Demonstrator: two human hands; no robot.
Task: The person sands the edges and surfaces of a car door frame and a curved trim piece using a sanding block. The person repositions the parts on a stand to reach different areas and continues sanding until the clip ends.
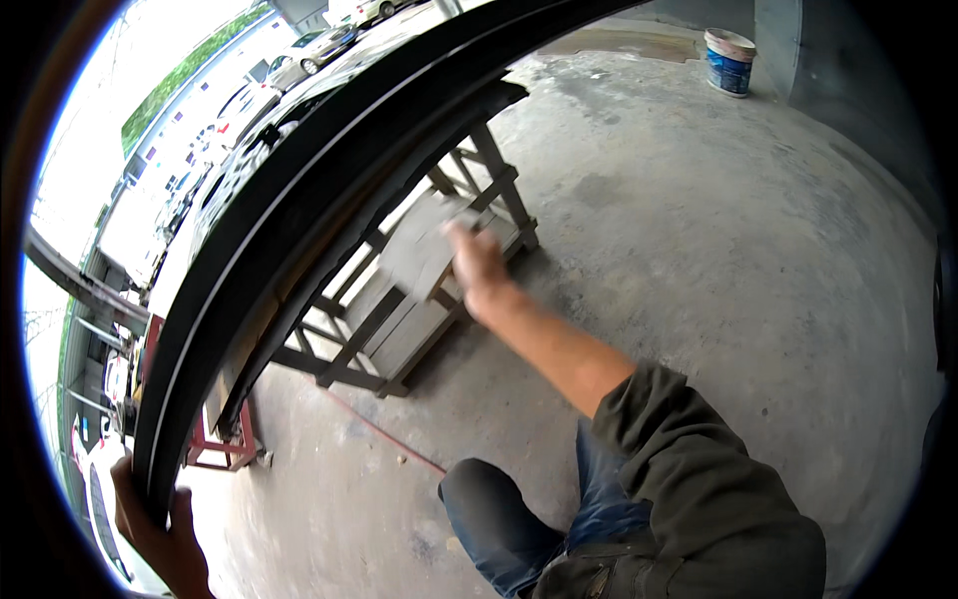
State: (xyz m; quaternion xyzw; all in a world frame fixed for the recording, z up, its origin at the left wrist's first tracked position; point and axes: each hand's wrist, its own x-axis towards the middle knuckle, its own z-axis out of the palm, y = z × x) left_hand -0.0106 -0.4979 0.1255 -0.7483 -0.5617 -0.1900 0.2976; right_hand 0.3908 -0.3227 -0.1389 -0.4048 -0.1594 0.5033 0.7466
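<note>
A long black curved panel (289, 190) with a thin pale line along it arcs from the lower left to the top. My left hand (165, 529) grips its lower end, thumb on one side and fingers on the other. My right hand (477, 265) is raised beside the panel's inner side, apart from it, and smeared by motion. Its fingers are curled; what they hold, if anything, cannot be made out. A flat light-grey sheet or board (414, 250) shows just behind it, and I cannot tell whether the hand touches it.
Beneath the panel stands a grey wooden bench (409, 334) with a low slatted shelf. A red stand (225, 451) is at lower left, and a thin red hose (384, 434) crosses the concrete floor. A white-and-blue bucket (729, 65) sits far right by the wall. Parked cars (309, 55) are outside.
</note>
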